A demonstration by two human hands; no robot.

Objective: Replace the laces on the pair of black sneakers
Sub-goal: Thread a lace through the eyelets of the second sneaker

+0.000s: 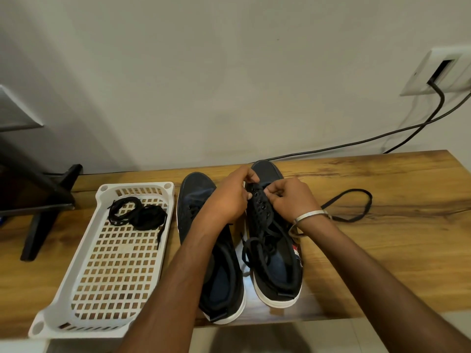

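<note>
Two black sneakers with white soles stand side by side on the wooden table (pixel 382 250), toes pointing away. My left hand (pixel 230 197) grips the eyelet flap of the right sneaker (pixel 277 273) near its toe. My right hand (pixel 290 200) pinches the black lace (pixel 356 200) at the front eyelets. That lace loops out to the right over the table and lies bunched on the shoe's tongue. The left sneaker (pixel 219 281) lies partly under my left forearm. A bundle of black laces (pixel 135 212) rests in the white basket (pixel 89 253).
The white perforated basket sits left of the shoes, overhanging the table's front edge. A dark stand (pixel 48 197) occupies the far left. A black cable (pixel 382 136) runs along the wall from a socket (pixel 441 72) at the upper right.
</note>
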